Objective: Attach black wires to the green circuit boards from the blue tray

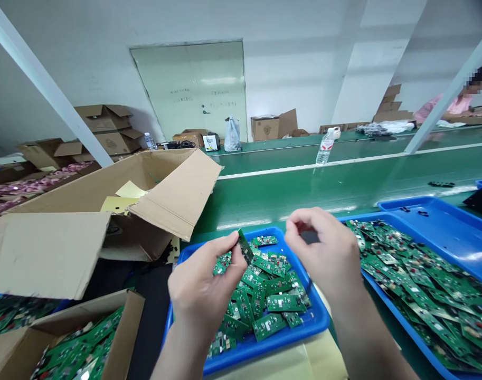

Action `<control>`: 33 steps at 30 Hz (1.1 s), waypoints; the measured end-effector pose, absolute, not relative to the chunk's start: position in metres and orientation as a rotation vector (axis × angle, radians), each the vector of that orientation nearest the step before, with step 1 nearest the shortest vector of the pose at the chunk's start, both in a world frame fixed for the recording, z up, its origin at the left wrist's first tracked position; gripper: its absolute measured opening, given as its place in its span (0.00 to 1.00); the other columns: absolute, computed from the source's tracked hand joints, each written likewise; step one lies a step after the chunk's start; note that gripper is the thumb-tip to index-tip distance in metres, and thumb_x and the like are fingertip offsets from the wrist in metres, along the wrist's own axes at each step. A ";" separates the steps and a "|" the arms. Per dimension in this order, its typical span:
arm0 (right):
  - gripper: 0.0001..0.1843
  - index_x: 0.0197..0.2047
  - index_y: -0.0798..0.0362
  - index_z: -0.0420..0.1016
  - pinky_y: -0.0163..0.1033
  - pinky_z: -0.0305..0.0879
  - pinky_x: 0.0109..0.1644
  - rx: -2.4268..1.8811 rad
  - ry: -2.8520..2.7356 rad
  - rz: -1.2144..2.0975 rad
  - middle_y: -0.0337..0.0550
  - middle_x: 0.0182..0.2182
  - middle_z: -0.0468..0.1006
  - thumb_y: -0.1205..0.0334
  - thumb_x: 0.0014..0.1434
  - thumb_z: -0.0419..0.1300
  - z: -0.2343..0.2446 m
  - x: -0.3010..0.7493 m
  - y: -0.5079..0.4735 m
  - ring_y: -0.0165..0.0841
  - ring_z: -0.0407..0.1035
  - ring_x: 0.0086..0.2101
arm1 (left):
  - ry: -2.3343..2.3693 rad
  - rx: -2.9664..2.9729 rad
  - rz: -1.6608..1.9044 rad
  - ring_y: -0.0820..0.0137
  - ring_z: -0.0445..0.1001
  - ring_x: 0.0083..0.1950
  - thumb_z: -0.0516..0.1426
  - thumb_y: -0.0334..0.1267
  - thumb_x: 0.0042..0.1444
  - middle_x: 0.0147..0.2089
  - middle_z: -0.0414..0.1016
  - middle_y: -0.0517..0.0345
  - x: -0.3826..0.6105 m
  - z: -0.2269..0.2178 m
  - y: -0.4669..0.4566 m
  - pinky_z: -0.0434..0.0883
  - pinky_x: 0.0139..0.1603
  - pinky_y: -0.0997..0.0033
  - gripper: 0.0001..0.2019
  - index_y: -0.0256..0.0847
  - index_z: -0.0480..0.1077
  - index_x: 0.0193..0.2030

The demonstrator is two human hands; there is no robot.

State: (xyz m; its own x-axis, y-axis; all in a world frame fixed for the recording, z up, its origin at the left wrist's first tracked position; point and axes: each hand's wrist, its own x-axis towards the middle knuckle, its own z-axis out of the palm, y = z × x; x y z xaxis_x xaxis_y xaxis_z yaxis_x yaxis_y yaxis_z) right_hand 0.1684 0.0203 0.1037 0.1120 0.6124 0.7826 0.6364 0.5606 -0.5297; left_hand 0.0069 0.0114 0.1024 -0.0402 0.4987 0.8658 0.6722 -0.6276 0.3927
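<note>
My left hand pinches a green circuit board upright between thumb and fingers, above a blue plastic tray heaped with similar green boards. My right hand hangs over the tray's right rim, its thumb and forefinger slightly apart, with nothing visible in them. To the right, a second blue tray holds a wide layer of green boards. Part of that tray's far end shows bare blue.
A green conveyor belt runs behind the trays. A water bottle stands beyond it. Open cardboard boxes crowd the left, and one holds more boards. A co-worker in a pink top sits at the far right.
</note>
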 end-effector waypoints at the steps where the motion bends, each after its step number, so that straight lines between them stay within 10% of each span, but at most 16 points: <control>1: 0.07 0.28 0.53 0.68 0.34 0.65 0.30 -1.106 -1.553 0.137 0.38 0.24 0.72 0.71 0.55 0.54 0.105 0.173 0.020 0.28 0.67 0.25 | -1.372 -2.066 -1.884 0.73 0.78 0.27 0.60 0.27 0.48 0.29 0.80 0.60 0.007 0.104 0.010 0.77 0.32 0.77 0.09 0.40 0.76 0.36; 7: 0.11 0.35 0.50 0.62 0.33 0.71 0.37 -0.902 -1.640 0.972 0.40 0.37 0.70 0.64 0.52 0.62 0.109 0.173 0.008 0.29 0.70 0.36 | -1.717 -2.053 -2.429 0.77 0.72 0.23 0.62 0.31 0.47 0.22 0.72 0.64 0.015 0.116 0.002 0.71 0.23 0.83 0.10 0.40 0.75 0.38; 22: 0.07 0.35 0.51 0.62 0.31 0.67 0.31 -0.803 -1.452 1.058 0.40 0.34 0.75 0.66 0.54 0.59 0.110 0.157 -0.002 0.26 0.69 0.29 | -1.310 -2.036 -1.723 0.71 0.75 0.39 0.58 0.31 0.55 0.36 0.77 0.58 -0.003 0.112 0.013 0.72 0.44 0.69 0.03 0.41 0.74 0.35; 33: 0.11 0.36 0.50 0.61 0.32 0.65 0.30 -0.921 -1.378 0.999 0.37 0.32 0.72 0.67 0.49 0.59 0.110 0.146 0.002 0.25 0.67 0.25 | -1.610 -2.045 -2.060 0.67 0.75 0.38 0.58 0.44 0.54 0.35 0.75 0.59 0.009 0.098 0.031 0.71 0.43 0.67 0.08 0.44 0.72 0.36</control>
